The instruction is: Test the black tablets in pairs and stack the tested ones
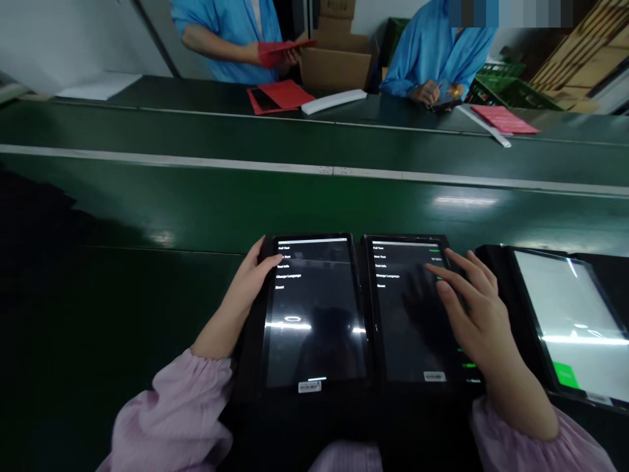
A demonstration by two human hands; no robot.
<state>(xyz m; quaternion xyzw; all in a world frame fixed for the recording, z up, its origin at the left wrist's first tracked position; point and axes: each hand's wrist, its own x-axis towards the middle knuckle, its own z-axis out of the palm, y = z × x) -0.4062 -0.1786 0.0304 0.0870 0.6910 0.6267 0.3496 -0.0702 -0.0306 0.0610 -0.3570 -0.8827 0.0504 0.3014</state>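
Observation:
Two black tablets lie side by side in front of me, each showing a dark menu screen with white text lines. My left hand (pixel 246 282) is at the upper left edge of the left tablet (pixel 324 295), with the thumb over a menu line and the fingers at the side, partly hidden. Above the right tablet (pixel 398 321) is my right hand (pixel 479 311), its fingers apart and the index finger pointing at the screen. Whether that fingertip touches the glass I cannot tell. Both tablets carry a small white label at the lower edge.
Further right lies another tablet (pixel 580 301) with a white screen and a green square. A green conveyor surface (pixel 221 193) runs across beyond the tablets. Opposite, two people in blue handle items near red sleeves (pixel 289 94), white strips (pixel 334 101) and a cardboard box (pixel 337 69).

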